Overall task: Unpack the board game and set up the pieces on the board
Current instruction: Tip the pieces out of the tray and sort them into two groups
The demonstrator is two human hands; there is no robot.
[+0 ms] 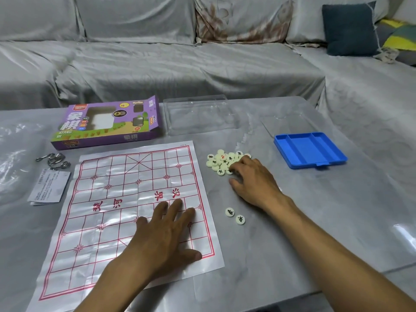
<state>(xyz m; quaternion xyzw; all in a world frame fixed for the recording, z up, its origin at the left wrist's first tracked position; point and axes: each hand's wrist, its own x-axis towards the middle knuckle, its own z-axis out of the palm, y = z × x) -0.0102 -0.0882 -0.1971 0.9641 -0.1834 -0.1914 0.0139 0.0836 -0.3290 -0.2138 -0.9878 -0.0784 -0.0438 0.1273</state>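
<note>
The left hand lies flat on the near right part of the board, fingers straight and spread, pressing the glossy sheet onto the table. The board is a thin white sheet with a red grid and red characters across its middle. Just off its right edge sit two loose pieces, pale discs with black characters, side by side on the table. Beyond them the right hand reaches into the pile of pieces, fingers curled down onto the discs at the pile's near right side; whether it has pinched one cannot be told. To the right of the pile lies a blue tray with compartments. Left of the board are a folded leaflet and metal rings. Farther back lie the purple box and a clear plastic insert. A covered sofa stands behind the table.
</note>
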